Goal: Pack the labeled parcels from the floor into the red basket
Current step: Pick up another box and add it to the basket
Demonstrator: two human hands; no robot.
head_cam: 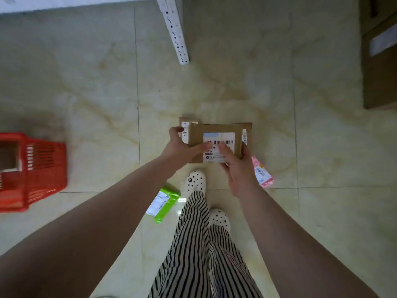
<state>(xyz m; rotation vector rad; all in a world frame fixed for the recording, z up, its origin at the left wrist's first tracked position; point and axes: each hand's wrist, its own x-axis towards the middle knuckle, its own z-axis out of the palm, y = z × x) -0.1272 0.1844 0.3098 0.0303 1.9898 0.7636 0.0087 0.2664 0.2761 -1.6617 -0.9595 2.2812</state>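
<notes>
A brown cardboard parcel (217, 131) with a white barcode label is held up in front of me over the floor. My left hand (179, 147) grips its left edge, and my right hand (235, 166) holds its lower right side with the thumb on the label. A second brown parcel edge (185, 123) shows behind it at the left; whether it is held too, I cannot tell. The red basket (46, 168) stands on the floor at the far left, with a brown box inside. A green parcel (164, 204) and a pink parcel (263, 174) lie on the tiles near my feet.
A white perforated shelf post (175, 33) stands ahead, with the shelf at the top left. A large brown carton (379, 67) sits at the right edge. My feet in white shoes (196, 180) and striped trousers are below the parcel on glossy beige tiles.
</notes>
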